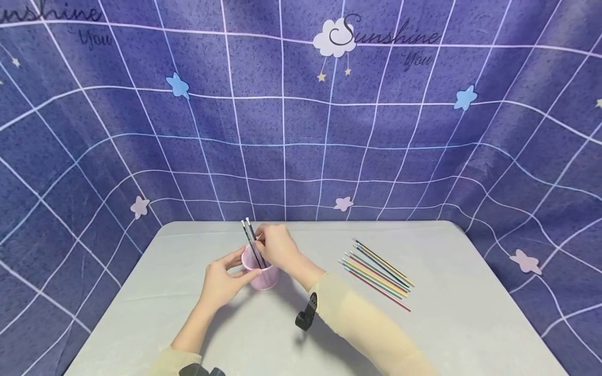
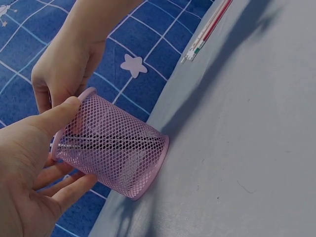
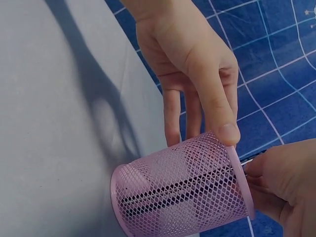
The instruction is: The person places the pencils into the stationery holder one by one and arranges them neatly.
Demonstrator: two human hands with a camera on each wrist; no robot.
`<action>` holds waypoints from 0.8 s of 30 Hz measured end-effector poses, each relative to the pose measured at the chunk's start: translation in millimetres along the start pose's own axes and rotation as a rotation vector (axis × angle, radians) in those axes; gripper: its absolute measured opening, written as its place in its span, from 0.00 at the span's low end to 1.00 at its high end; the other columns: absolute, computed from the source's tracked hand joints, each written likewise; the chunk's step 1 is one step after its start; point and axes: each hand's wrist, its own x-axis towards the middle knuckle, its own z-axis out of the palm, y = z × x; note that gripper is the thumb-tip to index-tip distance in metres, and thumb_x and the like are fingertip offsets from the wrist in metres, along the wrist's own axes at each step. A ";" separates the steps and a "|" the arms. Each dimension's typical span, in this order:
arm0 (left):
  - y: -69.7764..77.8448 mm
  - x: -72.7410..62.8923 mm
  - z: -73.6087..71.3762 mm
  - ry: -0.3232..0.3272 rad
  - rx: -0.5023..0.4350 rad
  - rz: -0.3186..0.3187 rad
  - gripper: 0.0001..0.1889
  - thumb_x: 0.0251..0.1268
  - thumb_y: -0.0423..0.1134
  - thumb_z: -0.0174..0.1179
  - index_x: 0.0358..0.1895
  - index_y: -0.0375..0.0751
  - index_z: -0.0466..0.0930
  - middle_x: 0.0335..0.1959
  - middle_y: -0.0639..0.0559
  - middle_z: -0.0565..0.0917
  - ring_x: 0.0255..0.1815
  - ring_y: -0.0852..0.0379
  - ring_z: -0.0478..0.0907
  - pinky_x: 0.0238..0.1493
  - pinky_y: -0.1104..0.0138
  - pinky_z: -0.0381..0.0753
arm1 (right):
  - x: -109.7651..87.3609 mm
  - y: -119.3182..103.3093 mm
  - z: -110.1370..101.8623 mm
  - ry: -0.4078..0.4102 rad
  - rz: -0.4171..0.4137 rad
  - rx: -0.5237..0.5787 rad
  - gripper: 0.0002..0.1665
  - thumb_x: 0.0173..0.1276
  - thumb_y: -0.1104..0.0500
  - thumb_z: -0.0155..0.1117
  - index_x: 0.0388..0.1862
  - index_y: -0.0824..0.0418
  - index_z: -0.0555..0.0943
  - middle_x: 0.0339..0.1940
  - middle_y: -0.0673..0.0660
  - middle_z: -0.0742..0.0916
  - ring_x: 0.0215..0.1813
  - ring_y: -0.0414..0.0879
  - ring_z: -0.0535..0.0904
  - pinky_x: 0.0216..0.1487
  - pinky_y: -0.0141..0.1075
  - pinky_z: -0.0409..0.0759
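A pink mesh pencil cup stands upright on the table, left of its middle. My left hand holds it from the left, thumb at the near rim and fingers around the far side. Two dark pencils with white ends lean in the cup and stick out above its rim. At the cup's mouth, my right hand pinches the dark pencils between thumb and fingers; the fingertips are partly hidden. Through the mesh in the right wrist view, the dark pencil shafts run down toward the cup's base.
Several coloured pencils, in red, yellow, green and dark tones, lie side by side at a slant on the right of the grey-white table. A blue grid-patterned curtain rises behind and at both sides.
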 end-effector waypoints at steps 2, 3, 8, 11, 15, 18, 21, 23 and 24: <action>-0.4 -0.2 -0.1 -0.002 -0.003 0.002 0.40 0.52 0.40 0.85 0.68 0.29 0.80 0.55 0.32 0.90 0.57 0.35 0.89 0.48 0.57 0.96 | -0.2 0.2 0.7 -0.007 -0.003 -0.002 0.07 0.71 0.60 0.74 0.45 0.61 0.89 0.38 0.52 0.96 0.40 0.42 0.94 0.42 0.24 0.92; -0.5 -0.3 0.0 -0.004 -0.005 0.002 0.40 0.52 0.40 0.85 0.68 0.29 0.80 0.55 0.32 0.90 0.57 0.35 0.89 0.48 0.58 0.96 | -0.4 0.3 0.8 -0.012 -0.006 0.000 0.07 0.71 0.61 0.74 0.46 0.61 0.89 0.38 0.52 0.96 0.41 0.42 0.94 0.43 0.24 0.92; 0.0 -0.4 0.3 -0.003 -0.009 -0.004 0.40 0.52 0.40 0.85 0.69 0.29 0.79 0.56 0.31 0.89 0.57 0.35 0.89 0.48 0.57 0.96 | -1.2 2.8 -5.9 -0.024 -0.024 0.050 0.08 0.71 0.63 0.71 0.47 0.62 0.89 0.39 0.53 0.96 0.41 0.42 0.94 0.44 0.23 0.92; -0.2 -0.7 2.0 0.001 -0.014 -0.012 0.40 0.52 0.40 0.85 0.69 0.29 0.79 0.56 0.31 0.89 0.57 0.35 0.89 0.49 0.57 0.96 | -2.9 7.7 -19.2 0.005 -0.052 0.108 0.08 0.71 0.66 0.69 0.47 0.64 0.89 0.38 0.56 0.95 0.40 0.44 0.93 0.41 0.22 0.91; -0.2 -0.3 4.7 0.000 -0.026 -0.017 0.40 0.51 0.39 0.85 0.68 0.29 0.79 0.56 0.31 0.89 0.57 0.35 0.89 0.49 0.57 0.96 | -6.7 18.5 -46.0 0.067 -0.103 0.146 0.07 0.69 0.68 0.69 0.45 0.66 0.88 0.36 0.58 0.95 0.37 0.45 0.93 0.40 0.24 0.92; -0.4 1.6 4.6 0.002 -0.027 -0.020 0.41 0.51 0.39 0.86 0.68 0.29 0.79 0.55 0.31 0.89 0.56 0.35 0.90 0.48 0.60 0.96 | -9.8 28.1 -68.3 0.094 -0.113 0.139 0.07 0.69 0.68 0.70 0.45 0.65 0.89 0.37 0.58 0.95 0.36 0.46 0.92 0.41 0.29 0.94; 0.9 2.6 2.8 0.006 -0.029 -0.027 0.41 0.50 0.38 0.86 0.68 0.29 0.80 0.55 0.32 0.90 0.55 0.36 0.90 0.47 0.63 0.96 | -15.1 39.3 -91.7 0.101 -0.128 0.117 0.08 0.69 0.67 0.70 0.46 0.65 0.89 0.39 0.59 0.95 0.37 0.47 0.92 0.42 0.35 0.96; 1.5 2.2 2.9 0.007 -0.034 -0.031 0.41 0.50 0.38 0.86 0.68 0.28 0.79 0.55 0.31 0.89 0.55 0.35 0.90 0.47 0.65 0.96 | -21.8 47.7 -107.0 0.110 -0.134 0.097 0.09 0.69 0.67 0.70 0.46 0.66 0.89 0.39 0.60 0.94 0.38 0.49 0.92 0.42 0.36 0.96; 1.7 1.9 3.4 0.004 -0.039 -0.033 0.40 0.50 0.38 0.86 0.68 0.28 0.79 0.55 0.30 0.89 0.55 0.35 0.90 0.47 0.65 0.96 | -26.2 53.0 -113.8 0.116 -0.137 0.086 0.09 0.69 0.67 0.70 0.46 0.66 0.89 0.39 0.60 0.94 0.37 0.49 0.93 0.42 0.37 0.96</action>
